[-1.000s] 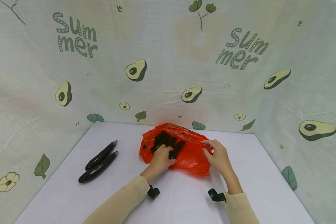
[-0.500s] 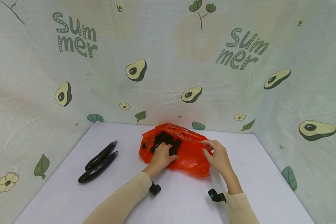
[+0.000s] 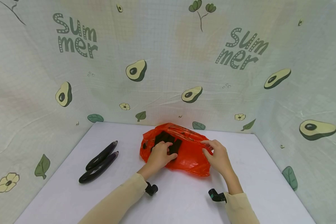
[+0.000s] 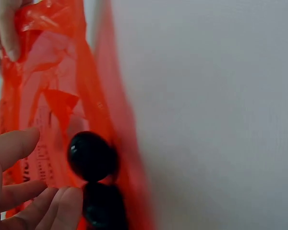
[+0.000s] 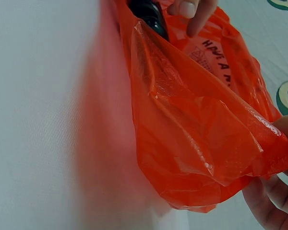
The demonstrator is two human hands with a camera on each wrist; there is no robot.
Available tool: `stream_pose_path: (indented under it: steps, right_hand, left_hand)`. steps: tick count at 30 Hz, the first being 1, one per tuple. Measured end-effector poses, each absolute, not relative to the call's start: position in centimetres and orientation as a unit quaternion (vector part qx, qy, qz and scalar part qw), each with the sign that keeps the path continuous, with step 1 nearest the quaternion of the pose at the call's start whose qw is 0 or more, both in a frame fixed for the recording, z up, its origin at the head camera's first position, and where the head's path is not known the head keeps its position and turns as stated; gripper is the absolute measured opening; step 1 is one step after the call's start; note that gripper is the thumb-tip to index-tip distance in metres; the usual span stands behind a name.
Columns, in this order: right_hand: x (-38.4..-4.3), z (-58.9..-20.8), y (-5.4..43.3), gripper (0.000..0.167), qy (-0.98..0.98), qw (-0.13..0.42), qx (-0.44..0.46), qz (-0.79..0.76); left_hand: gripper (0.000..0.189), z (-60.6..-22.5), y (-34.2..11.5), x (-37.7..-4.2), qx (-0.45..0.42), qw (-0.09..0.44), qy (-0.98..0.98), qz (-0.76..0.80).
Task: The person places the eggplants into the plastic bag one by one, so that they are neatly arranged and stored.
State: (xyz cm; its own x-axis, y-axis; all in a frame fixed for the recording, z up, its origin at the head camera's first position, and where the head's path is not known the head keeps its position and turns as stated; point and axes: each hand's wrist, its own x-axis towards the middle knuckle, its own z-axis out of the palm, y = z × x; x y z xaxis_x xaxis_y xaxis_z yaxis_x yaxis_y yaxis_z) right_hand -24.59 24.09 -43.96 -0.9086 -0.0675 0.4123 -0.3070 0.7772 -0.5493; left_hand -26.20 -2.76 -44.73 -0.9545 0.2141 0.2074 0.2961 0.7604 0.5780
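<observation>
A red plastic bag (image 3: 191, 157) lies on its side with dark eggplants (image 3: 175, 146) inside its open mouth. My left hand (image 3: 156, 155) is at the mouth, thumb and fingers spread apart. In the left wrist view, the left fingertips (image 4: 69, 203) are right beside the rounded ends of two eggplants (image 4: 90, 155), with nothing between finger and thumb. My right hand (image 3: 219, 155) pinches the bag's right edge and holds it up, as the right wrist view shows with the bag (image 5: 197, 139) stretched from its fingers.
Two more glossy eggplants (image 3: 99, 168) lie side by side on the white table (image 3: 184, 199), left of the bag. A printed cloth (image 3: 162, 46) hangs behind the table and along both sides.
My left hand has loosened from the eggplant at the bag's mouth and drawn slightly back to the left. The eggplants sit closer together in the bag. The right hand keeps its place.
</observation>
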Motion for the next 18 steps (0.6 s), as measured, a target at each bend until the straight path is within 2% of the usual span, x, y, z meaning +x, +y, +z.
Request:
stream_pose_path:
  steps: [11, 18]
  right_hand:
    - [-24.5, -43.9, 24.1, 0.032, -0.924, 0.186, 0.096, 0.320]
    - [-24.5, -43.9, 24.1, 0.032, -0.924, 0.187, 0.099, 0.320]
  left_hand:
    - [0.041, -40.6, -7.9, -25.0, -0.146, 0.098, -0.928, -0.327]
    - [0.041, -38.2, -13.0, -25.1, -0.143, 0.118, -0.937, -0.297]
